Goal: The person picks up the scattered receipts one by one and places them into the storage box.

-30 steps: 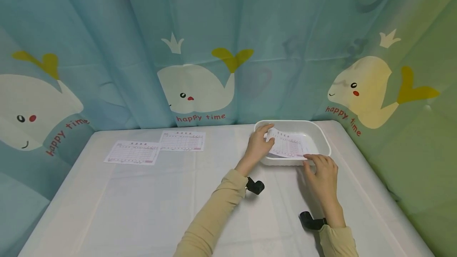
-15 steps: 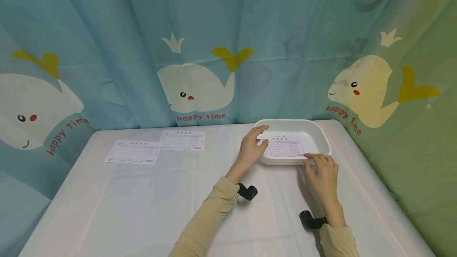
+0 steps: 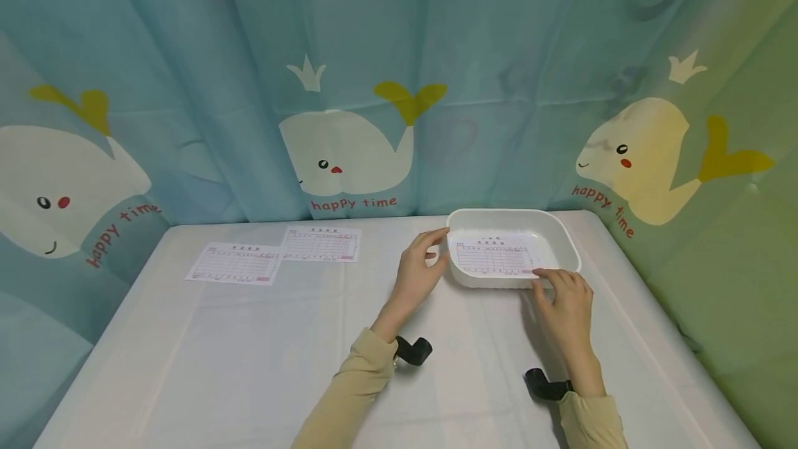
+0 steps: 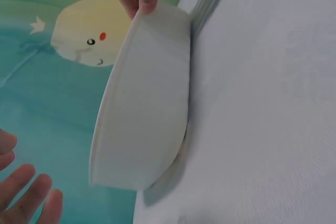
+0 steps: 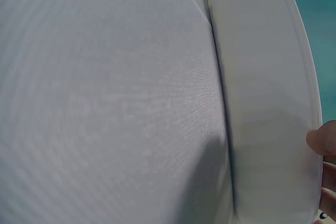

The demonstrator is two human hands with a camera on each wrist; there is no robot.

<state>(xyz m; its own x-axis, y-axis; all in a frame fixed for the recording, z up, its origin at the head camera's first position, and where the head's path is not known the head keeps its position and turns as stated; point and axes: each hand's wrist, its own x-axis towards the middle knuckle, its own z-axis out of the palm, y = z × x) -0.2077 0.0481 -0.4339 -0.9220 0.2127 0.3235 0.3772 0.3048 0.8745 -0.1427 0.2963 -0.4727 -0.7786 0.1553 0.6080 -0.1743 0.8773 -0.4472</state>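
A white plastic tray (image 3: 557, 244) stands at the back right of the table. Printed paper forms (image 3: 492, 257) with a red grid lie flat inside it, one overlapping another. My right hand (image 3: 566, 307) pinches the tray's front rim near its right corner; in the right wrist view the thumb (image 5: 321, 139) presses on the outer wall. My left hand (image 3: 416, 272) is just left of the tray, holding nothing. Its spread fingers (image 4: 37, 198) appear apart from the tray wall in the left wrist view.
Two more printed forms lie at the back left, a nearer one (image 3: 237, 263) and a farther one (image 3: 321, 244), their edges meeting. A white cloth covers the table (image 3: 249, 352). Behind it hangs a blue-green curtain (image 3: 486, 89) with whale prints.
My left hand has let go of the top form, which now lies flat in the tray, and has drawn out leftward and toward me. The right hand has stayed on the rim.
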